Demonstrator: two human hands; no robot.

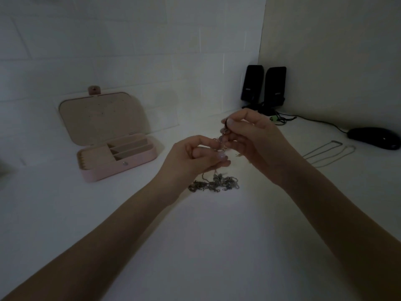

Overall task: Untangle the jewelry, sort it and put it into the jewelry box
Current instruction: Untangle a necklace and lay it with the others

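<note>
Pink jewelry box (118, 168) sits open on the white bench (195, 246), far left, lid tilted back against the wall; its compartments look bare as far as the dim light shows. Your left hand (195, 159) and right hand (256, 140) hold a beaded strand (223, 135) between them above the bench, fingers of both pinching it, strand running roughly up-down. Tangled chains (213, 184) lie on the bench just below your hands. Two thin necklaces (329, 153) lie stretched out at right, near a black mouse (375, 137).

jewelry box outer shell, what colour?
Pale pink outside on the open rectangular jewelry box, beige lining inside. Head view, the only one, shows it clearly despite dim light.
</note>
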